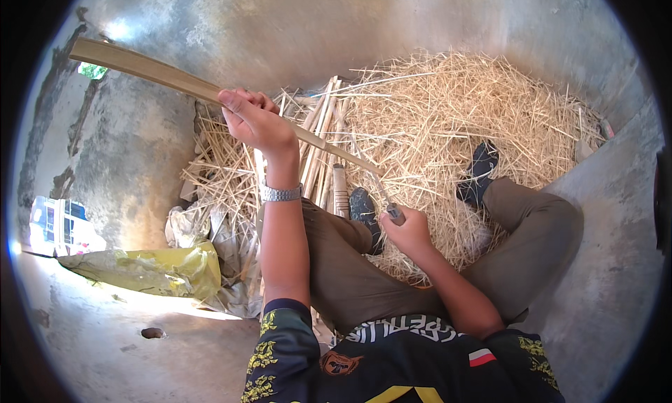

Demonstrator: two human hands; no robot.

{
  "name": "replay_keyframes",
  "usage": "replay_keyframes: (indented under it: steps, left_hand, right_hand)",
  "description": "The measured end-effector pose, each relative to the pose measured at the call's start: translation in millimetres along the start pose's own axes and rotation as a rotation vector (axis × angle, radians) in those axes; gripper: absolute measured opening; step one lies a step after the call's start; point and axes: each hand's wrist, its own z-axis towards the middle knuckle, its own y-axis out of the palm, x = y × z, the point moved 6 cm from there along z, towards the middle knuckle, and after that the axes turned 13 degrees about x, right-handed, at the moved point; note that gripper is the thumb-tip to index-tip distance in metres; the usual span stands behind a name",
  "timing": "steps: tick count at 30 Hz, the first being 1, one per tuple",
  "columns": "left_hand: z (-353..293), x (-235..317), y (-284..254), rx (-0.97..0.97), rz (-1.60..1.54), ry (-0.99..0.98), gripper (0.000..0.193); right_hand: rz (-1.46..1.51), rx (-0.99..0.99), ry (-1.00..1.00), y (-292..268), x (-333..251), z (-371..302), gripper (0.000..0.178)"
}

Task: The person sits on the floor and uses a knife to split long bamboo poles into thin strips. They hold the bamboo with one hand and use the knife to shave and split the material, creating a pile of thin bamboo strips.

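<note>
My left hand [255, 123], with a metal watch on its wrist, is closed round a long flat bamboo strip [147, 68]. The strip slants from the upper left down to the middle, its narrow end over the shavings. In my right hand [413, 234] is the dark handle of a knife [396, 214]. Its thin blade points up and away, near the strip's lower end; whether blade and strip touch I cannot tell. Both hands are above and between my bent legs, the left one higher and farther out.
A wide heap of pale shavings [448, 116] lies ahead against the concrete wall [392, 25]. Long split strips [323, 123] lie beside it. A ridged stick-like piece [341, 191] is by my left shoe [364, 217]. Yellow plastic sheeting [182, 266] lies at left.
</note>
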Motion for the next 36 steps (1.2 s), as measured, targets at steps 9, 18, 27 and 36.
replay_keyframes:
  steps: [9,18,27,36]
  left_hand:
    - [-12.4,0.3,3.6,0.045,0.12,0.17,0.046]
    - [-3.2,-2.8,-5.2,0.03,0.097,0.104,0.046]
    - [-8.7,12.6,-5.3,0.037,0.326,0.325,0.048]
    - [-12.4,11.6,0.1,0.005,0.304,0.302,0.043]
  right_hand:
    - [-0.154,-0.083,0.077,2.5,2.7,-6.5,0.026]
    - [0.108,0.097,0.014,-8.7,-1.3,-5.9,0.028]
    - [-0.222,-0.02,0.13,-4.8,22.4,-6.4,0.03]
    - [0.01,-0.123,0.292,13.5,43.7,-14.2,0.03]
